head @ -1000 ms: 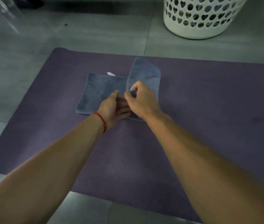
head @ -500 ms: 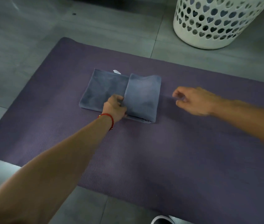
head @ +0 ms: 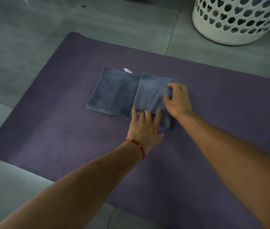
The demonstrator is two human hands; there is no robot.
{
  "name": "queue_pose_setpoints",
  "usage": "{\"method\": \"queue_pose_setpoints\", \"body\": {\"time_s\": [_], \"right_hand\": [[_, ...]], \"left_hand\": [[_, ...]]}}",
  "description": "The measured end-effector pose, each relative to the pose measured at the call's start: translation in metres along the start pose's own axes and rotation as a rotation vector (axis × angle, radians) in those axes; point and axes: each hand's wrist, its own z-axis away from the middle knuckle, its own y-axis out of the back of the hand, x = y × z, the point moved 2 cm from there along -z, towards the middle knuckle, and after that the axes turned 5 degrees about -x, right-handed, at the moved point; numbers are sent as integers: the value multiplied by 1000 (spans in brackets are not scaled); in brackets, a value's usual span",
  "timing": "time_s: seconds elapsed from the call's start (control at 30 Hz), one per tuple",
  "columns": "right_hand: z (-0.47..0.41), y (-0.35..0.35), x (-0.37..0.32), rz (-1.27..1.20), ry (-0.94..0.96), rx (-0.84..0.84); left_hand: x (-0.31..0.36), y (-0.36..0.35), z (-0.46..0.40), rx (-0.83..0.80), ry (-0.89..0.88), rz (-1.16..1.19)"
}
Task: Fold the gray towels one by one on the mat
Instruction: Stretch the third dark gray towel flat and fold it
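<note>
Both hands are on the gray towel (head: 122, 91), which lies near the middle of the purple mat (head: 65, 138), somewhat toward its far edge. The left hand (head: 145, 128) lies flat with straight, spread fingers (head: 147, 114) pressing down on the near edge of the towel's folded right portion, its palm resting on the mat just in front of the cloth. A red string bracelet (head: 136, 145) circles that wrist. The right hand (head: 178, 100) sits at the right edge of the towel, its fingers curled and pinching the cloth there, where the fabric bunches up slightly between thumb and fingertips.

The towel is partly folded: its right portion is doubled over and looks lighter, forming a raised panel, while the left portion lies flat in a single darker layer. A small white tag (head: 127, 70) sticks out from the towel's far edge, on the left portion.

Beyond the mat's far right corner, on the gray tiled floor (head: 32, 38), stands a white laundry basket (head: 230, 22) with heart-shaped holes in its wall; what it contains cannot be made out.
</note>
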Motion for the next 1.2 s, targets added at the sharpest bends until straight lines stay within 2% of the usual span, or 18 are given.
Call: {"method": "queue_pose_setpoints", "body": {"time_s": [0.03, 0.1, 0.23, 0.33, 0.4, 0.53, 0.73, 0.83, 0.9, 0.97, 1.03, 1.13, 1.2], "right_hand": [[1, 3, 0, -112, -56, 93], [3, 7, 0, -168, -178, 153], [-2, 8, 5, -325, -346, 24], [-10, 11, 14, -609, -454, -18], [-10, 13, 18, -758, -505, -45], [5, 21, 16, -845, -540, -89], [41, 45, 31, -806, -581, -79], [71, 52, 51, -796, -631, -152], [86, 53, 66, -850, -638, -129], [94, 59, 74, -885, -589, -25], [102, 68, 73, -797, -497, 10], [106, 84, 60, -686, -313, -37], [101, 90, 41, -694, -234, -88]], "left_hand": [[8, 2, -5, -36, 14, -38], [16, 6, -14, -82, 50, -66], [14, 3, -22, -63, 145, -54], [19, -4, -23, -39, 64, -167], [21, -3, -21, -24, 44, -160], [20, 7, -19, 78, 65, -55], [29, 24, -4, 205, -106, 17], [46, 36, 21, 310, -130, 130], [57, 36, 41, 357, -147, 246], [65, 33, 65, 330, -180, 319], [63, 35, 86, 273, -180, 461], [42, 54, 100, 131, 22, 872], [22, 58, 98, 151, 230, 1095]]}}
